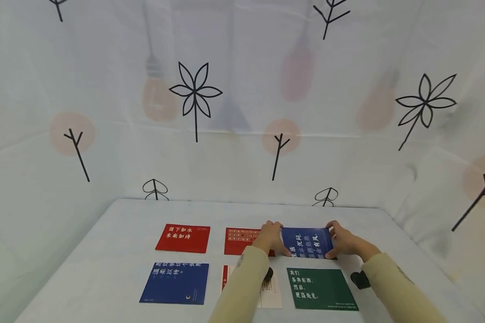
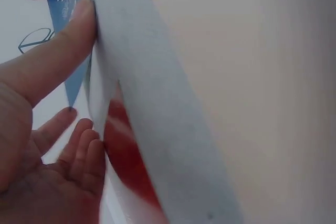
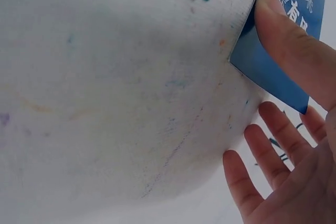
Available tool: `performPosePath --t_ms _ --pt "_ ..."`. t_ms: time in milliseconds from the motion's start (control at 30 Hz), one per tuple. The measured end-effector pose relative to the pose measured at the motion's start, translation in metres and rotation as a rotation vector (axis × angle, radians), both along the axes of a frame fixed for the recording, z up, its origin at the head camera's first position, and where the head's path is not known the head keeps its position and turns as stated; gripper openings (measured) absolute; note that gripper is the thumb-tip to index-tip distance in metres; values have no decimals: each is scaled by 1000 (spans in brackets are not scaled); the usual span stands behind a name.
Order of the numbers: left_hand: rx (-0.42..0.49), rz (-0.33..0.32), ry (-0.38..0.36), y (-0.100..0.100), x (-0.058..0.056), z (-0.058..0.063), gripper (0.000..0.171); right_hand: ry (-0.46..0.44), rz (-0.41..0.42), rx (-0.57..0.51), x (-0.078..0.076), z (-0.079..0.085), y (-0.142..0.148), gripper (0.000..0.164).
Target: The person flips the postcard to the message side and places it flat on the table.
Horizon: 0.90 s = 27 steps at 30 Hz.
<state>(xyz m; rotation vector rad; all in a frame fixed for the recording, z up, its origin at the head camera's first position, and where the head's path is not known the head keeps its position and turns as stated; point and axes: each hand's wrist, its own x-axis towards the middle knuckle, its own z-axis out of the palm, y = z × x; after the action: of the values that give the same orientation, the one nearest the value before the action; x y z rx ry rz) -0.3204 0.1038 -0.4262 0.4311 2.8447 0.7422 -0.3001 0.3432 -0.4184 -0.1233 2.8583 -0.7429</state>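
A blue card (image 1: 307, 242) with white lettering lies at the back right of the table, between my two hands. My left hand (image 1: 271, 237) holds its left side, thumb at the near edge and index finger at the far corner. My right hand (image 1: 345, 241) grips the right side the same way; in the right wrist view the thumb (image 3: 294, 45) presses the card's near edge while the other fingers spread beyond it. Under my left hand, a red card (image 1: 238, 242) with rows of small boxes is partly hidden. A green card (image 1: 322, 289) lies just nearer than the blue one.
Another red card (image 1: 183, 238) lies at the back left, with a second blue card (image 1: 175, 283) in front of it. A cream card (image 1: 271, 294) in the front middle is partly covered by my left sleeve. A white patterned cloth (image 1: 234, 170) hangs behind the white table (image 1: 89, 269).
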Motion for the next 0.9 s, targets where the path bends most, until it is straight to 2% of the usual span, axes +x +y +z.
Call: performPosePath --t_ms 133,333,667,900 --pt "41 -34 64 -1 -1 -6 81 16 -10 -22 1 -2 0 92" --pt "170 12 11 3 1 -8 82 66 6 -58 6 -5 7 89" --pt "267 58 -18 3 9 -1 78 162 -60 -104 11 0 9 69" --pt "309 65 0 0 8 -2 71 175 -127 -69 15 0 7 40"
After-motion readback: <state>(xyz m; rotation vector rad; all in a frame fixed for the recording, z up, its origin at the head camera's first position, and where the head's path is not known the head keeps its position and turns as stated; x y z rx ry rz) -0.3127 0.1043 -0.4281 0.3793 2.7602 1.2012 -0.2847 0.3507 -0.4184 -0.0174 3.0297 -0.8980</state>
